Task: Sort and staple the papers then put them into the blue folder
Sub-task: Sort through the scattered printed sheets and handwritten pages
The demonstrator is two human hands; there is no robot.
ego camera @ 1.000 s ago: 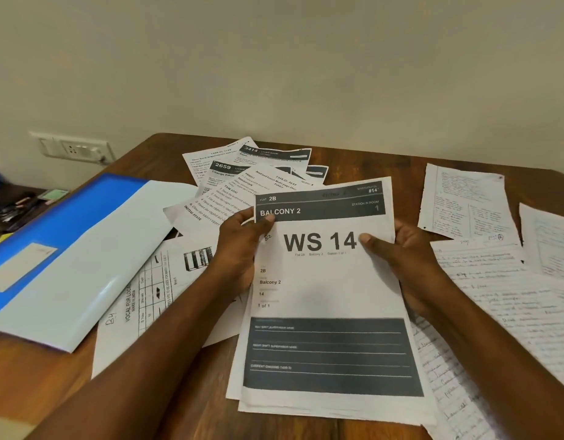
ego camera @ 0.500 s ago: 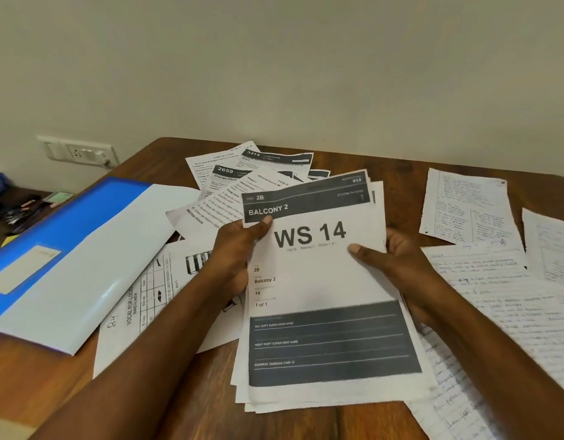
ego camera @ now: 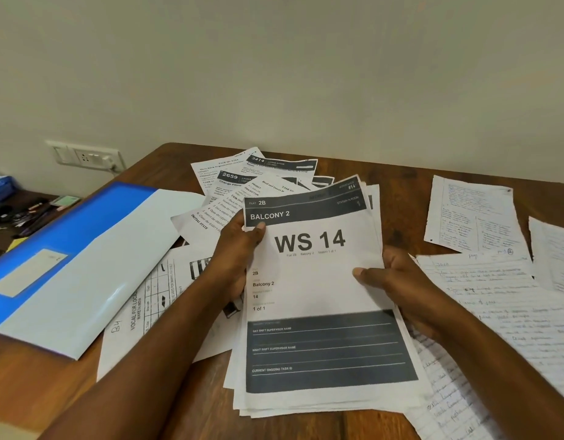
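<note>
Table: brown wooden tabletop under everything, set against a plain pale wall.
Folder: blue plastic folder with a pale flap and a blank label lies flat on your left side of the table, its near corner resting over a printed form sheet. It is near your stack but does not touch it.
Stack: loose stack of white printed sheets, top page reading "WS 14" and "BALCONY 2" with dark grey bands, sits in front of you at the centre. You hold its upper half tilted up; the lower edges fan out unevenly near the table, and whether they touch the wood cannot be told.
Handwritten pages: white sheets covered in blue handwriting spread on your right, overlapping one another, some running under your right forearm.
Printed pile: scattered white task sheets with dark header bars, numbers 2659 and 3414 readable, lie behind the stack, partly hidden by it.
Left hand: your left hand grips the stack's left edge, thumb pressed on the top page at the dark header, fingers curled behind the sheets.
Right hand: your right hand clasps the right edge, thumb laid across the top page, fingers tucked behind the stack.
Socket: white wall switch-and-socket plate at far left.
Clutter: pens and small items, too blurred to tell, on a dark surface at the far left edge.
</note>
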